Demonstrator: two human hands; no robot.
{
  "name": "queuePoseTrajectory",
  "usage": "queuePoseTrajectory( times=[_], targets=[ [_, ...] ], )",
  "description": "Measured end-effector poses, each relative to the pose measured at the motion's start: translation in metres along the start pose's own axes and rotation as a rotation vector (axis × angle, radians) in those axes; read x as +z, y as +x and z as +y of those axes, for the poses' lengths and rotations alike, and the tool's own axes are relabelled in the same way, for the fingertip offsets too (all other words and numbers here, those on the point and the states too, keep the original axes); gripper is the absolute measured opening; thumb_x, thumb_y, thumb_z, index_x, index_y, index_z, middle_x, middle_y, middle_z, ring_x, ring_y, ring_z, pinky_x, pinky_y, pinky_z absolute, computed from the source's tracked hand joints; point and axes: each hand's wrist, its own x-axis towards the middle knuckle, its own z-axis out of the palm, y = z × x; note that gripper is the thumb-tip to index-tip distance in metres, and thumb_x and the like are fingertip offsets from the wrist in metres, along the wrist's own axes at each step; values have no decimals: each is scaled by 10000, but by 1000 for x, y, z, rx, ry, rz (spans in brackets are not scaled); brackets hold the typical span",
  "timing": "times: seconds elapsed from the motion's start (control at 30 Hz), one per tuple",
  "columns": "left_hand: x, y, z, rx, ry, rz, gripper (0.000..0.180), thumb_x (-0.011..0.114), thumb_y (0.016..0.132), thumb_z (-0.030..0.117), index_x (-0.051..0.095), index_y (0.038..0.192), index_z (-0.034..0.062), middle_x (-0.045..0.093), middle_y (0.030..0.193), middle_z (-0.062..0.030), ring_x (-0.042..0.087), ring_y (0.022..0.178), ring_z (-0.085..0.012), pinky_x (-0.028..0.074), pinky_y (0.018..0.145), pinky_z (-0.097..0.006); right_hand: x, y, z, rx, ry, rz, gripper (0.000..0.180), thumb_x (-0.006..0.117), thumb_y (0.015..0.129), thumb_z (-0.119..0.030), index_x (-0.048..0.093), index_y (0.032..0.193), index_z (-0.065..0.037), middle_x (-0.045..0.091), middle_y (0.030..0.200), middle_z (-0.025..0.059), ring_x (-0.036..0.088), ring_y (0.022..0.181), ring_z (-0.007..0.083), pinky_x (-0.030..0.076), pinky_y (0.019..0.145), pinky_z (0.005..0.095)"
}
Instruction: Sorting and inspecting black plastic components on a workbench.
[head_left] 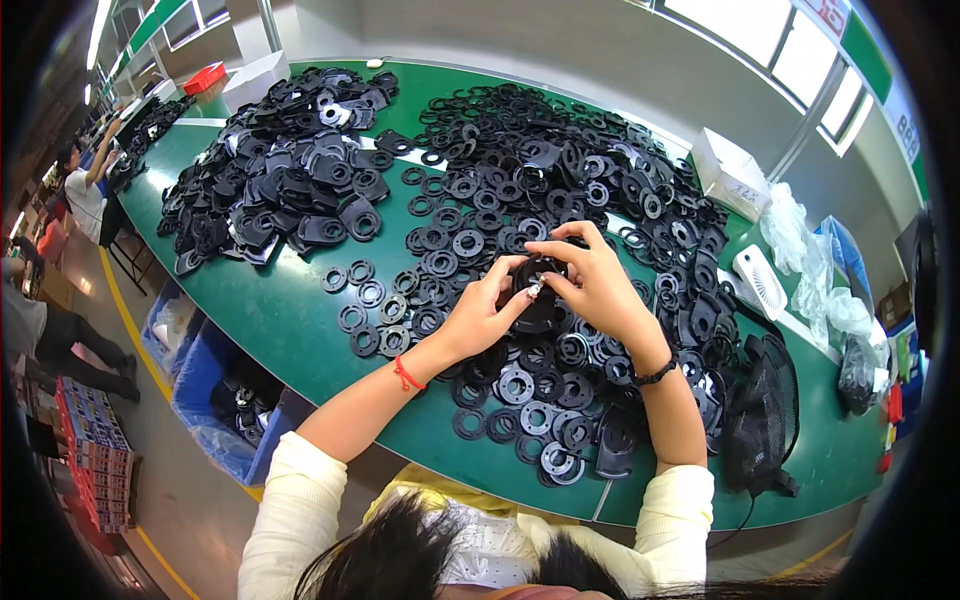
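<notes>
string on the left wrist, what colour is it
Red. The string around the left wrist shows best in the head view.

Plate heap [285,180] left on table [290,330], ring heap [560,180] right, bin [215,400] below left

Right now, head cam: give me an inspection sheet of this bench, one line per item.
Surface: green table, largely covered with parts.
Job's things: black round plastic part held above the table between both hands.
Clutter: pile of black rings in the middle and toward the person; pile of black plates at left; white boxes at the far edge; black fan grille at right.
Grippers: left hand and right hand both grip the part.
Cables: black cord hangs off the near right edge.
Surroundings: blue bins on the floor at left; another person at the far left; windows at upper right.
</notes>
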Motion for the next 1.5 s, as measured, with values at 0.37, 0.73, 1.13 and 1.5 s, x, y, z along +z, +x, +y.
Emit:
queuePoseTrajectory(
  times=[0.37, 0.73, 1.13, 1.5],
  targets=[
    [0, 1, 2, 46, 52, 5, 300, 450, 945, 106, 386, 1225, 21, 639, 983, -121, 622, 910, -158, 470, 785, -278, 8, -3, 13, -74, -65, -78, 401, 587, 834, -51, 556, 1230, -108, 440, 1185, 144, 593, 715, 171, 483, 678, 271],
    [-1, -2, 13, 26, 339, 52, 212, 453, 931, 100, 495, 1110, -4, 629, 813, -165, 634, 721, -253, 472, 656, -305, 6, 4, 3, 34, 13, 27, 137, 619, 828, -123, 656, 869, 3, 608, 741, 84, 530, 544, 133, 416, 503, 245],
    [-8, 2, 1, 83, 188, 12, 262, 404, 962, 134, 516, 1153, -8, 643, 877, -65, 588, 798, -108, 450, 724, -238, 8, 7, -1, 127, 59, -8, 252, 612, 839, -198, 564, 738, 28, 558, 676, 118, 539, 575, 215, 428, 542, 319],
    [-11, 3, -5, 28, 140, 42, 217, 456, 943, 171, 544, 1041, -2, 585, 714, -67, 503, 647, -66, 420, 600, -247, 17, 5, 4, 2, -20, -13, 187, 544, 857, -141, 545, 771, 25, 555, 729, 181, 554, 704, 355, 433, 620, 402]
  ],
)
